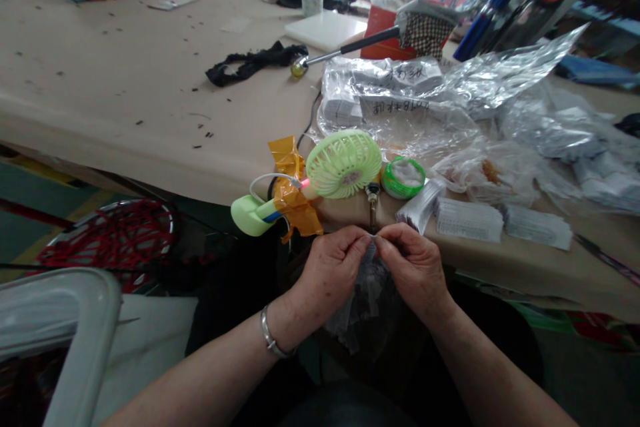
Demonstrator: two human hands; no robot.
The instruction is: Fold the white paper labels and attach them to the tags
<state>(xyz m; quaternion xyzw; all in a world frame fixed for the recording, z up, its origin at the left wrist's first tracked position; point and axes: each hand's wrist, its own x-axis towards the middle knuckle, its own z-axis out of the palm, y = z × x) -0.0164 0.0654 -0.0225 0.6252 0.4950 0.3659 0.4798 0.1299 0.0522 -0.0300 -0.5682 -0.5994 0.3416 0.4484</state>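
Note:
My left hand (331, 273) and my right hand (415, 263) meet just below the table edge, fingertips pinched together on the top of a small clear plastic bag (363, 300) that hangs down between them over my lap. What is inside the bag is too dim to make out. A silver bracelet (271, 337) circles my left wrist. Right above my hands, a small green fan (343, 163) is taped to the table edge with orange tape (295, 203).
A green-rimmed round tin (403, 177) and stacks of small white labels (469, 219) lie beside the fan. Crinkled clear bags (450, 100) cover the right of the beige table (125, 80). Black fabric (253, 63) and a long-handled tool (350, 48) lie farther back. A red wire basket (110, 237) sits at lower left.

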